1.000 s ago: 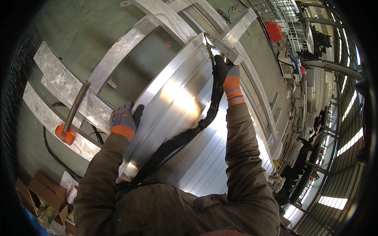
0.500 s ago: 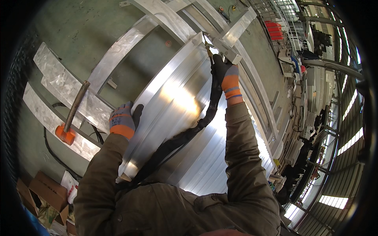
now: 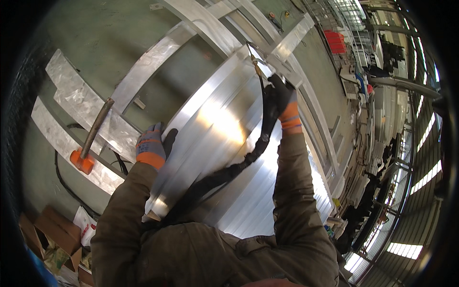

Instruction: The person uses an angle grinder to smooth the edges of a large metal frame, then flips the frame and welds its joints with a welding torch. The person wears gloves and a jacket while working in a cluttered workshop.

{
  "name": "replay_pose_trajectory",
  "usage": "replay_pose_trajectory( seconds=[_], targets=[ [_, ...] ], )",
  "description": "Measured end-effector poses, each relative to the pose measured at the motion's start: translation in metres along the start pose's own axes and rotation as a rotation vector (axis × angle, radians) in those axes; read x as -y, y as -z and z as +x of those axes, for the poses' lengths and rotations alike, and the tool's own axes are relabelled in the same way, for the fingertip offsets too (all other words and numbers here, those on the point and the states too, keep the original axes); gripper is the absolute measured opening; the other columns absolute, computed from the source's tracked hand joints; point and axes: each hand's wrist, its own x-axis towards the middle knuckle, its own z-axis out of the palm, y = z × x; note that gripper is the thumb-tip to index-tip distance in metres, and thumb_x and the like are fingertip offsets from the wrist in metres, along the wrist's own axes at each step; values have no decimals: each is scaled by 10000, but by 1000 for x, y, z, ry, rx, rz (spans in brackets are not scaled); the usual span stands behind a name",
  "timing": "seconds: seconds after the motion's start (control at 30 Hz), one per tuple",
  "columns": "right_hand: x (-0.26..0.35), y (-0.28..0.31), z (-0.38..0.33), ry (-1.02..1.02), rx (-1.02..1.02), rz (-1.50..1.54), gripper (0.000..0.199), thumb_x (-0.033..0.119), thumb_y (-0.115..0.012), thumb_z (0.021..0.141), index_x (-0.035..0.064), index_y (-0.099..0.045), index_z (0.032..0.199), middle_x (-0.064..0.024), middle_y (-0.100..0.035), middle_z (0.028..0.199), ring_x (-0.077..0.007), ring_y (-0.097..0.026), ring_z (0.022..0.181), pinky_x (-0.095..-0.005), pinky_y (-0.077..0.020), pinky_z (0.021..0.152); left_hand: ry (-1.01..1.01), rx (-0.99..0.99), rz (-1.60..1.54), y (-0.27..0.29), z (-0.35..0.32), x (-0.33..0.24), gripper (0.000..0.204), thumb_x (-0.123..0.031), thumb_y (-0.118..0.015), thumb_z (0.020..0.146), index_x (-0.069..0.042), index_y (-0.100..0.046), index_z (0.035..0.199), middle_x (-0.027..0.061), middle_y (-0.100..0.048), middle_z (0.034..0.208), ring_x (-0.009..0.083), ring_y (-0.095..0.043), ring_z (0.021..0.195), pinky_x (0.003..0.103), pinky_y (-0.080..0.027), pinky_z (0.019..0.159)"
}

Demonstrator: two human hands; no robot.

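Note:
My left hand (image 3: 152, 147), in a grey and orange glove, lies with fingers stretched and thumb apart on the left edge of a shiny stack of ribbed aluminium profiles (image 3: 210, 158). Farther up, my right hand (image 3: 287, 103), gloved alike, is closed around a black-sleeved hose (image 3: 268, 117); its fingers are partly hidden. The hose runs down across the profiles to my body. Beyond the hand, a thin line leads to a brass-coloured fitting (image 3: 255, 61) by the stack's far corner. An aluminium crosspiece (image 3: 287, 69) lies just past my right fingers.
Curved aluminium beams (image 3: 153, 60) form a frame to the left and far side. An orange-headed mallet (image 3: 83, 160) rests on one beam. Cardboard boxes (image 3: 57, 229) stand at lower left. A red container (image 3: 334, 42) and racks line the right.
My right hand has drawn slightly right and back from the far corner with the hose, and more of the brass-coloured fitting shows. My left hand stays on the edge.

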Motion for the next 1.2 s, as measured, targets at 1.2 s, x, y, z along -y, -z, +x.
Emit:
replay_pose_trajectory(
  seconds=[1.2],
  targets=[
    [84, 83, -74, -933, 194, 1518, 511, 482, -552, 1151, 8, -724, 1237, -54, -679, 689, -153, -548, 467, -287, -422, 450, -453, 518, -2048, 30, 104, -263, 558, -579, -510, 1171, -108, -668, 1425, 68, -753, 1305, 215, -712, 1244, 402, -566, 1094]
  ],
)
